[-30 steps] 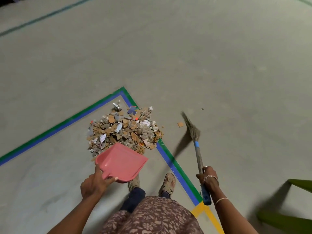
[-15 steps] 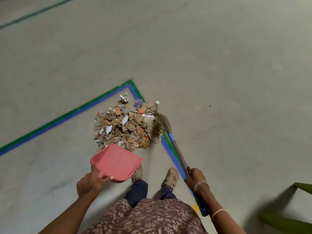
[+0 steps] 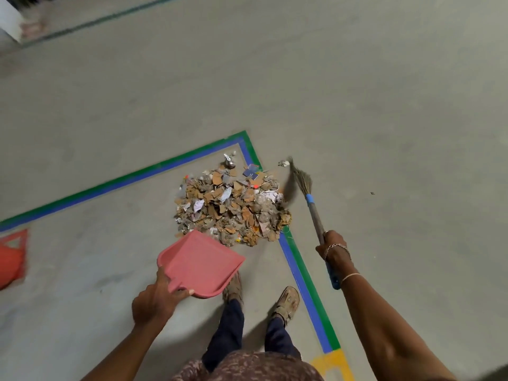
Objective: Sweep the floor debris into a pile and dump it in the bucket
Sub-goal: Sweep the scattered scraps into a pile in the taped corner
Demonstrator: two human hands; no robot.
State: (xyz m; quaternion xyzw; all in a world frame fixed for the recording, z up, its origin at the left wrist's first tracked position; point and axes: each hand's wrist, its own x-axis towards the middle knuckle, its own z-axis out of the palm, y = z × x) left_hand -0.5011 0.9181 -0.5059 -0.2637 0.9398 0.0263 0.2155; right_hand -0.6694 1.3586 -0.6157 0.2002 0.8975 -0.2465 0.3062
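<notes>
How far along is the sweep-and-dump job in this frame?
Done: most debris sits in one pile at the taped corner. In hand: the left hand holds an empty pink dustpan at the pile's near edge; the right hand grips the broom, bristles by a stray scrap. Left: sweep in strays, load the pan, dump it. A blurred orange object at the left edge may be the bucket.

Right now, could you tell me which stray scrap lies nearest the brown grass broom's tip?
The crumpled white scrap, outside the green tape; the shiny foil scrap lies inside it.
</notes>
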